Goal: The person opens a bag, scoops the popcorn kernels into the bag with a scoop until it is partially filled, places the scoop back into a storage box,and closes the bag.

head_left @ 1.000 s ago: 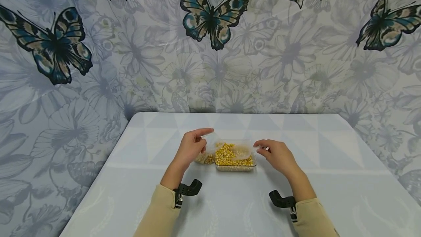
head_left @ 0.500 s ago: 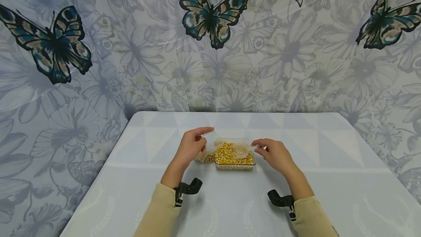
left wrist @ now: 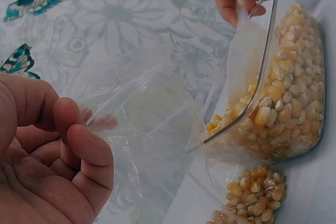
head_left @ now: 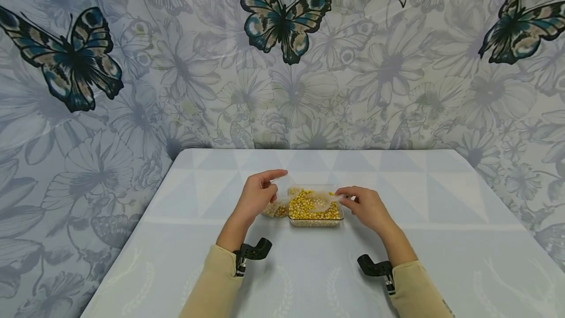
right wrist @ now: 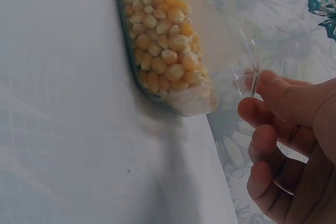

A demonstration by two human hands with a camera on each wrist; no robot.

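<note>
In the head view a clear rectangular container [head_left: 315, 223] of yellow corn kernels [head_left: 304, 205] stands on the table. My left hand [head_left: 258, 193] pinches the top of a clear plastic bag [left wrist: 152, 108] between thumb and fingers, left of the container. Loose kernels lie in the bag's bottom [left wrist: 254, 195], beside the container wall. My right hand [head_left: 364, 205] is at the container's right rim and pinches the handle of a translucent white scoop [left wrist: 244, 51]. The scoop's bowl [head_left: 321, 202] lies among the kernels, partly sunk; the wrist views show it only through the clear wall.
The white patterned table [head_left: 318, 269] extends around the container. Behind its far edge is a wall covering [head_left: 300, 107] with butterflies and flowers. A black wrist mount [head_left: 256, 249] sits on the left wrist, another mount [head_left: 375, 266] on the right.
My right hand has shifted slightly left with the scoop, whose bowl has moved left over the kernels. My left hand has stayed in place with the bag.
</note>
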